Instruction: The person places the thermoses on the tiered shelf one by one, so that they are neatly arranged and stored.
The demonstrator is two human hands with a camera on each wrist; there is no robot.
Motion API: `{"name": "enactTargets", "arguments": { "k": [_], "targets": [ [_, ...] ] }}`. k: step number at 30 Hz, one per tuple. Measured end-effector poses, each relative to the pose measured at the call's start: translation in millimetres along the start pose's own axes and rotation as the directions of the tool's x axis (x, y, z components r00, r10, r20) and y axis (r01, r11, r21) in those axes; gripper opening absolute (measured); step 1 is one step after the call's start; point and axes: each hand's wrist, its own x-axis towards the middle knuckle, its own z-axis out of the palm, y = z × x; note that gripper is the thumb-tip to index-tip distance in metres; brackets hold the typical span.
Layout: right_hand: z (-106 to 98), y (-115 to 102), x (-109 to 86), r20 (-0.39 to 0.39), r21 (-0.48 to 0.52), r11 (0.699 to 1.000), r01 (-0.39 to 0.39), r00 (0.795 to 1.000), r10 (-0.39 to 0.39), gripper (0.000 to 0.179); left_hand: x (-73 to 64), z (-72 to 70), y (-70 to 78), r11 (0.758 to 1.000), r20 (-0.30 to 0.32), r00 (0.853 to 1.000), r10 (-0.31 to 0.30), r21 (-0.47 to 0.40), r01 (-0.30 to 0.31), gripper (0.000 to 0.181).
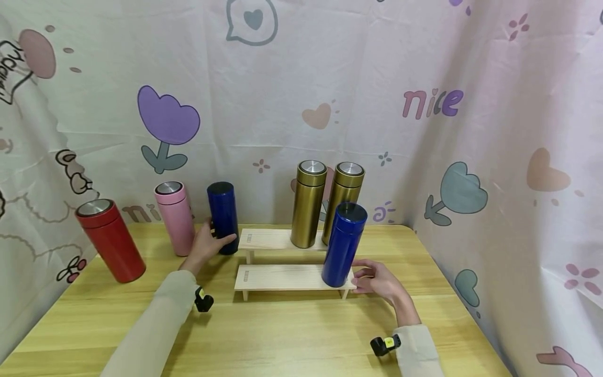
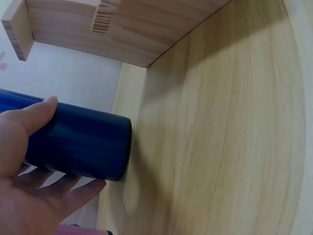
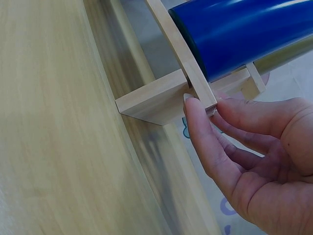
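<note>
My left hand [image 1: 208, 242] is around the lower part of a dark blue thermos [image 1: 223, 214] standing on the table. Its thumb [image 2: 43, 111] lies across one side of the blue body in the left wrist view, with the other fingers round the opposite side. At the right end of a two-step wooden rack [image 1: 282, 277], my right hand [image 1: 377, 280] pinches the edge of the lower board between thumb and fingers, as the right wrist view shows. A second blue thermos [image 1: 346, 246] stands on that lower board, close to the right hand.
Two gold thermoses [image 1: 308, 209] stand on the rack's upper board, the right one partly hidden by the blue thermos. Left of the left hand are a pink thermos [image 1: 175, 220] and a red thermos [image 1: 113, 241] on the wooden table [image 1: 282, 335]. A patterned cloth hangs behind.
</note>
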Motion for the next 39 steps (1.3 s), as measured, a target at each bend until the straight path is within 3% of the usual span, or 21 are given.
{"name": "enactTargets", "arguments": {
  "k": [15,30,39],
  "targets": [
    [0.9,0.9,-1.0,0.002,0.006,1.000,0.003,1.000,-0.003,0.058,-4.6,-1.0,2.5,1.000,-0.009,1.000,0.013,-0.010,-0.013,0.099],
    [0.5,-1.3,-1.8,-0.003,-0.003,1.000,0.001,1.000,-0.001,0.058,-19.1,-14.2,16.5,0.997,-0.055,0.996,0.071,0.004,-0.071,0.095],
    [0.4,-0.3,-1.3,0.000,-0.002,1.000,0.002,1.000,-0.002,0.059,-24.1,-22.6,20.8,0.996,-0.058,0.995,0.082,-0.031,-0.083,0.096]
  ]
}}
